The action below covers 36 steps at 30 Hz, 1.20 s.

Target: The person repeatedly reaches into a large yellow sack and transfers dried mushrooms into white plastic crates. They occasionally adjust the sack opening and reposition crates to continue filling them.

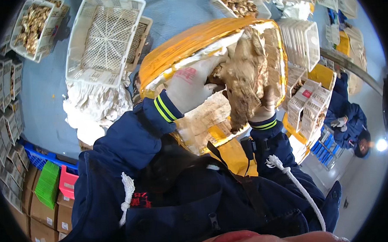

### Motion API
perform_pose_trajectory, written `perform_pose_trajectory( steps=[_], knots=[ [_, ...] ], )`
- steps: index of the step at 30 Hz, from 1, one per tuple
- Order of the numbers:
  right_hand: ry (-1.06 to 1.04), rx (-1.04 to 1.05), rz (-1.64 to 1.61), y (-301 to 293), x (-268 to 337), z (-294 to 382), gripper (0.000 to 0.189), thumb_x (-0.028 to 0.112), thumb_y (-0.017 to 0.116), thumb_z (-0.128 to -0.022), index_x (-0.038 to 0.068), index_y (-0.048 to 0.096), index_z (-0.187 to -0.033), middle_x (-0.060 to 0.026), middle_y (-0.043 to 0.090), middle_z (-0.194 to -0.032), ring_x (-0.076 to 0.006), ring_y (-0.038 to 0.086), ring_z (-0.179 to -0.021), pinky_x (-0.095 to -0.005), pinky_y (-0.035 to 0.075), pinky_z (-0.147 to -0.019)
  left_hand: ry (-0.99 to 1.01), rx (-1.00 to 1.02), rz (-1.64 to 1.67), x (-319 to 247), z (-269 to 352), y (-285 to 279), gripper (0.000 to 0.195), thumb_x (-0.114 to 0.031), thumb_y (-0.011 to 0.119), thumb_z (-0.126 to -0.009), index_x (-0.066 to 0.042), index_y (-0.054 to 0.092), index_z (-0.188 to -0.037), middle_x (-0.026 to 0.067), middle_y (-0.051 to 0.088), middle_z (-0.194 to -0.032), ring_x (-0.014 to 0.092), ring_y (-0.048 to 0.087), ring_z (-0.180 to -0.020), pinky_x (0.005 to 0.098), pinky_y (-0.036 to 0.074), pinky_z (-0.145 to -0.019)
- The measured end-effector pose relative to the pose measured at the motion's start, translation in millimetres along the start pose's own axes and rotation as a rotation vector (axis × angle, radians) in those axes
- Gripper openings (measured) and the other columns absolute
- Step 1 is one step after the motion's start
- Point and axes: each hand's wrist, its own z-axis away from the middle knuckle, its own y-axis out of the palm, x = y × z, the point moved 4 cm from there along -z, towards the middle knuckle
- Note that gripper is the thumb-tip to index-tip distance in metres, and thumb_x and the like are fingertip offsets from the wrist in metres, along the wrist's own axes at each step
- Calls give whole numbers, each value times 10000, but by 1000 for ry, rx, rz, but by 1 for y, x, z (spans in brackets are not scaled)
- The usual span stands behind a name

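In the middle, a foam box wrapped in yellow tape [184, 46] is tilted, its inside lined with stained sheets. My left hand [194, 83], in a white glove with red print, is at the left edge of a brown, lumpy clump [244, 76], perhaps dried mushrooms; its fingertips are partly hidden behind the clump. On the clump's lower right is my right hand [267, 106], also gloved, with most of its fingers out of sight. The clump is held up over the box's opening between both hands.
An empty white plastic basket [104, 40] stands at upper left above crumpled white sheeting [97, 102]. Filled baskets [34, 27] stand at the far left. Stacked crates [299, 41] are close at the right. Another person [346, 120] is farther right.
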Motion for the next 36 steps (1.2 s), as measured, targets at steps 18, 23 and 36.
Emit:
perform_pose_trajectory(
  steps=[18,23,36],
  knots=[
    [-592,180,1941,164,-81,-182,296,307,609,-994,113,726,-1185,-124,755,-1094,-316,715,-1007,-409,557,-878,-937,-796,81,324,133,-226,452,-240,744,-967,54,616,-1284,147,731,-1112,207,674,-955,349,519,-817],
    [-606,325,1984,182,-89,-178,210,193,627,-976,101,728,-1136,-134,755,-979,-327,721,-907,-415,563,-807,-1106,-470,-179,418,132,-210,439,-287,748,-931,53,667,-1196,218,732,-1123,308,686,-988,371,533,-872],
    [-517,408,2000,175,-99,-184,270,-1,637,-859,-1,693,-1123,-174,716,-920,-359,684,-786,-413,543,-713,-599,767,-1312,651,110,-176,345,-148,533,-986,-119,699,-1288,109,761,-1126,312,699,-1099,518,446,-1076]
  ],
)
